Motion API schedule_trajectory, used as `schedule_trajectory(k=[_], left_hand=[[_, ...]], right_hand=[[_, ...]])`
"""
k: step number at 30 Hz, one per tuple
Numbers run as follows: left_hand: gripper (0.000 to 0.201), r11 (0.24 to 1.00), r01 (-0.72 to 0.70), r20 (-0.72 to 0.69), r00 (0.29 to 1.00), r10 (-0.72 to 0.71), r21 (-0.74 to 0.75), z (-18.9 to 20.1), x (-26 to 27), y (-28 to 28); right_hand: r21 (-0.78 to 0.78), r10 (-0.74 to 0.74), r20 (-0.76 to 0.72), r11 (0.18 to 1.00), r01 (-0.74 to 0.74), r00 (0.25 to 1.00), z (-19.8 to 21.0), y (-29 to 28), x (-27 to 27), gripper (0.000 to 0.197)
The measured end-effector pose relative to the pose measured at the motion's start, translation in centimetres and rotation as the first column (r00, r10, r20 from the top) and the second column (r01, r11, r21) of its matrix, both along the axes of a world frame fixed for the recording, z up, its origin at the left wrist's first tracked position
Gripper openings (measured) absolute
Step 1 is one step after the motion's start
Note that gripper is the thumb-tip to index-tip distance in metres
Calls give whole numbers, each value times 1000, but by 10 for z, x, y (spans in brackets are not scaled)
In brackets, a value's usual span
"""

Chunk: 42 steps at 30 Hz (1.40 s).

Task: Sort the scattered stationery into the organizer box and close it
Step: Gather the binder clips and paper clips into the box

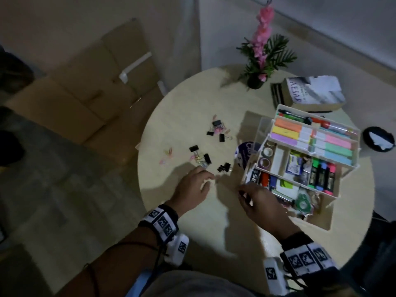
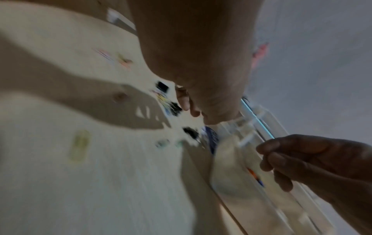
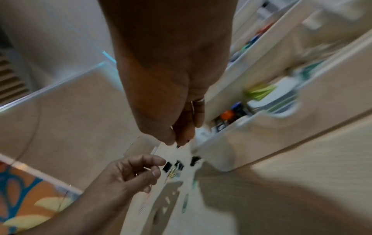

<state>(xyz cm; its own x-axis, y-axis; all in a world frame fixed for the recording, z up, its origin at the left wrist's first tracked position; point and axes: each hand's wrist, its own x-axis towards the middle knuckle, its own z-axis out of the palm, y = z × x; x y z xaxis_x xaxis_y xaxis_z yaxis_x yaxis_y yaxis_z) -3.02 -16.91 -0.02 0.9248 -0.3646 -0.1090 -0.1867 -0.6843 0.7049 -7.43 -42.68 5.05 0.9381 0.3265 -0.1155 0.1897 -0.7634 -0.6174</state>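
With my left hand (image 1: 194,187) loosely curled and empty-looking, I'd pinch the nearest clip (image 1: 224,167) by its body and carry it to the box (image 1: 250,168); whether my right hand (image 1: 260,201) holds anything I cannot tell.

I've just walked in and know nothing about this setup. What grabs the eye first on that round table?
The open organizer box on the table's right side stands out, its stepped trays packed with bright highlighters and pastel notes. Left of it, black binder clips and coloured paper clips lie scattered on the round table, with the left hand and right hand reaching in from the near edge. A pink flower plant rises at the far edge.
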Motion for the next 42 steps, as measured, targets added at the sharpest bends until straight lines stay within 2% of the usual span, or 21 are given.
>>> schedule_trajectory(k=[4, 8, 12, 15, 18, 23, 26, 29, 32, 36, 39, 40, 41, 42], left_hand=[[26, 976, -149, -35, 987, 156, 158, -15, 22, 65], [29, 950, -185, -63, 976, 207, 250, -25, 32, 102], [29, 954, -161, -76, 980, 186, 253, -33, 31, 116], [26, 955, -119, -82, 986, 146, 273, -33, 38, 116], [27, 952, -52, -101, 991, 85, 301, -26, 56, 111], [47, 962, 124, -87, 991, -106, 242, -16, 100, 89], [57, 940, 235, -32, 972, -234, 248, -12, 129, 72], [66, 900, 348, -61, 937, -344, 262, -14, 150, 58], [56, 859, 424, -110, 905, -410, 287, -12, 161, 49], [37, 849, 427, -144, 904, -402, 310, -14, 169, 46], [25, 913, 335, -173, 938, -300, 231, -18, 172, 50], [26, 945, 279, -174, 953, -250, 172, -17, 172, 50], [29, 969, 223, -177, 963, -202, 107, -16, 171, 49], [32, 984, 174, -194, 967, -162, 44, -12, 169, 49]], right_hand=[[-98, 31, -75, 994, -38, 997, -10, 56, 48, 27], [-283, 33, -195, 955, -89, 980, -26, 100, 87, 58], [-234, 68, -203, 965, -116, 977, -56, 118, 115, 70], [-205, 71, -182, 973, -109, 981, -79, 115, 126, 54], [-169, 34, -199, 983, -69, 979, -75, 114, 126, 33], [-201, -11, -187, 979, -27, 982, -73, 108, 118, 28], [-186, -74, -128, 981, 49, 989, -69, 104, 114, 14], [-191, -108, -96, 978, 88, 989, -70, 101, 108, 12], [-191, -154, -68, 972, 139, 986, -70, 99, 103, 9], [-132, -210, -18, 970, 206, 978, -65, 99, 96, 2], [0, -310, 7, 951, 310, 951, -60, 98, 93, 8], [82, -388, -19, 918, 388, 922, -57, 98, 92, 11], [172, -486, -85, 852, 494, 870, -52, 97, 91, 11], [266, -582, -197, 743, 614, 789, -45, 97, 90, 10]])
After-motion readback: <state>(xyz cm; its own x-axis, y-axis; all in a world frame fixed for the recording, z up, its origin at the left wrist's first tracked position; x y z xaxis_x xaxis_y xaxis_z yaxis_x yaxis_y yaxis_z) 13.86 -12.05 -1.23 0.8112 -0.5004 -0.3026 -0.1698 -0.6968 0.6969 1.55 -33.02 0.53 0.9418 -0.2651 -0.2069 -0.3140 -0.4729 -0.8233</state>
